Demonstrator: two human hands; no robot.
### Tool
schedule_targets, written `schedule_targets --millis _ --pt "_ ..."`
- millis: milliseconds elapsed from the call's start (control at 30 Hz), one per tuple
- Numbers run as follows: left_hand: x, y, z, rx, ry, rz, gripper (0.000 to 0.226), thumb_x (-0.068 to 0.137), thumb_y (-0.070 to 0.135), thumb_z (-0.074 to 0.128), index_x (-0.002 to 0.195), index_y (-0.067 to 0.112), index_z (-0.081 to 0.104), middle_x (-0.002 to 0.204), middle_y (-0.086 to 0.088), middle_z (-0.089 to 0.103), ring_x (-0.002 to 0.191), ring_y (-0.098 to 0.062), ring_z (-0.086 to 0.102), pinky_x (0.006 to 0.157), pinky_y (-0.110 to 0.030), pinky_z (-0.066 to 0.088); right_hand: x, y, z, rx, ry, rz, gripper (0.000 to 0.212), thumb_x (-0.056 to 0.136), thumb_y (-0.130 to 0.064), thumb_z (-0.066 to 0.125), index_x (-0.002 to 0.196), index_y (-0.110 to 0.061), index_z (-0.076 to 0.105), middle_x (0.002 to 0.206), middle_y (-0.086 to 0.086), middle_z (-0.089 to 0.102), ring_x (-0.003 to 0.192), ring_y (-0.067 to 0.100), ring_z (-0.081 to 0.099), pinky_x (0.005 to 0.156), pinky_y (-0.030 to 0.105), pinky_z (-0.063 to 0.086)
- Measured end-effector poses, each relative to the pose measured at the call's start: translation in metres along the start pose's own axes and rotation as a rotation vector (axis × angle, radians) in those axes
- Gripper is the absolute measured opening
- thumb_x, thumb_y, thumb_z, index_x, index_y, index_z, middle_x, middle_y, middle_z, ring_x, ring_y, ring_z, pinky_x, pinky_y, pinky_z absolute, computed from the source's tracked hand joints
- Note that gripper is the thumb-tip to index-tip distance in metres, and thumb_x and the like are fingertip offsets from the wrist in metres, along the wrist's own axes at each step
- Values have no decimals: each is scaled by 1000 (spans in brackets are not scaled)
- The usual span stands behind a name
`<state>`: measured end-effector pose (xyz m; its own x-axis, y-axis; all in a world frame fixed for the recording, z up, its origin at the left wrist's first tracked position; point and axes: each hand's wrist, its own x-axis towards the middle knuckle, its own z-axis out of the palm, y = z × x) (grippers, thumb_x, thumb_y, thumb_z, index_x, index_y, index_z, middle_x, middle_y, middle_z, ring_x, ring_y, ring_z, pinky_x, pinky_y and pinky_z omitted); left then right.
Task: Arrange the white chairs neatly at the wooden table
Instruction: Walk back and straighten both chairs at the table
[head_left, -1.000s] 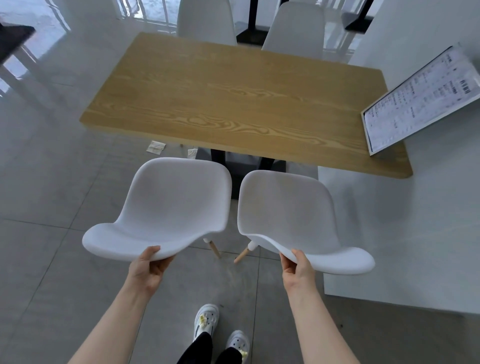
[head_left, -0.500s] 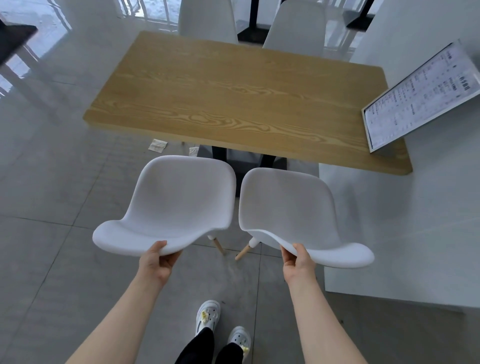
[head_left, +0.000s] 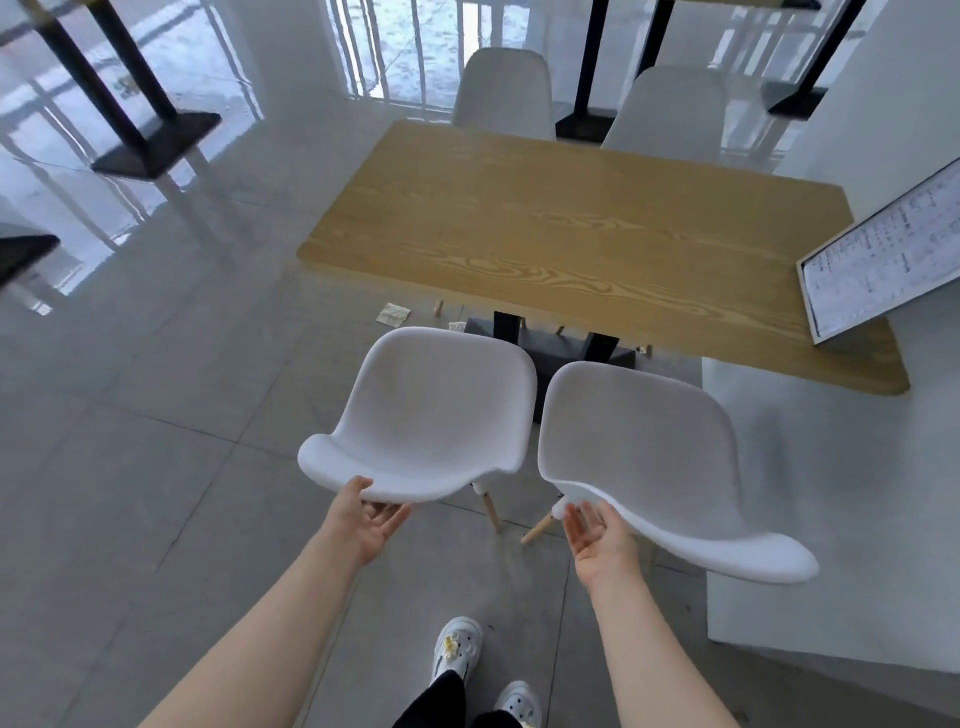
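Two white shell chairs stand side by side before the near edge of the wooden table (head_left: 571, 223), backs toward me. My left hand (head_left: 366, 525) is at the back rim of the left chair (head_left: 426, 415), palm up, thumb touching the rim and fingers loose beneath it. Beside the back rim of the right chair (head_left: 639, 457), my right hand (head_left: 592, 535) is held open with straight fingers, its fingertips at the edge. Two more white chairs (head_left: 501, 93) (head_left: 670, 109) are tucked in at the table's far side.
A framed menu board (head_left: 883, 260) leans on the table's right end against a white partition (head_left: 831, 493) close to the right chair. Black table bases (head_left: 156, 140) stand at the far left. Paper scraps (head_left: 393, 313) lie on the floor. My shoes (head_left: 457, 649) are below.
Both hands gripped the chair backs before; now their fingers have loosened and the palms show. The chairs sit a little closer to the table, and my view has swung left.
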<state>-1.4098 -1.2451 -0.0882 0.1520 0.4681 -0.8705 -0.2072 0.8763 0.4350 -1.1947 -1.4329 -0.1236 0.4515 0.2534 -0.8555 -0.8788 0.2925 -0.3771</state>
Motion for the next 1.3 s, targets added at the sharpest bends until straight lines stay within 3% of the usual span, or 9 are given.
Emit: schedule_targets --millis 133,333,467,567,667,800,967,1033,1300 --pt "-27 37 -32 58 87 45 48 94 22 42 138 4 38 125 -26 51 117 -39 56 86 -40 52 -22 36 38 -93 -92 61 13 94 -13 50 101 -2 54 91 7 61 49 20 70 44 25 56" --pt "-39 113 -76 -43 77 145 42 92 21 39 133 9 43 104 -16 52 86 -32 57 75 -41 52 -64 93 122 -238 -224 45 9 94 -11 50 97 -4 51 97 10 58 74 29 66 46 27 56" --pt "-24 167 -108 -96 -4 133 21 90 18 39 105 9 51 95 -13 54 81 -30 56 70 -40 52 -87 145 175 -328 -274 20 19 94 -14 52 108 -3 54 106 12 59 84 29 65 59 33 57" --pt "-6 217 -139 -89 -55 111 16 90 18 38 89 10 51 92 -12 56 80 -28 57 68 -38 52 -93 195 216 -343 -248 -6 22 94 -14 51 113 -2 53 105 12 58 83 28 64 62 34 58" --pt "9 277 -178 -96 -63 107 17 91 19 37 87 10 51 91 -11 57 79 -28 57 70 -39 50 -97 251 262 -387 -230 1 11 92 -13 53 97 -4 56 97 10 58 78 26 63 56 31 58" --pt "17 354 -216 -121 -69 161 16 92 18 39 88 10 52 91 -10 59 78 -27 57 68 -38 51 -100 310 323 -484 -246 55 10 91 -16 56 89 -6 58 95 7 59 75 24 65 75 36 53" --pt "46 442 -230 -128 -88 198 17 92 17 38 89 11 53 93 -10 60 79 -26 58 69 -38 51 -89 348 407 -472 -280 2 15 91 -16 54 104 -8 54 93 6 58 48 18 70 45 24 54" --pt "62 465 -224 -143 -106 196 18 92 18 37 88 11 53 93 -9 60 79 -25 58 70 -38 52 -80 353 439 -461 -301 -26 4 92 -11 52 94 -8 54 88 5 57 47 18 69 43 25 54" --pt "139 567 -196 -153 -42 245 20 92 17 36 87 11 54 91 -8 60 79 -24 57 68 -37 51 -12 390 569 -403 -324 41 12 93 -9 48 82 -7 52 82 7 55 42 18 67 40 25 53"
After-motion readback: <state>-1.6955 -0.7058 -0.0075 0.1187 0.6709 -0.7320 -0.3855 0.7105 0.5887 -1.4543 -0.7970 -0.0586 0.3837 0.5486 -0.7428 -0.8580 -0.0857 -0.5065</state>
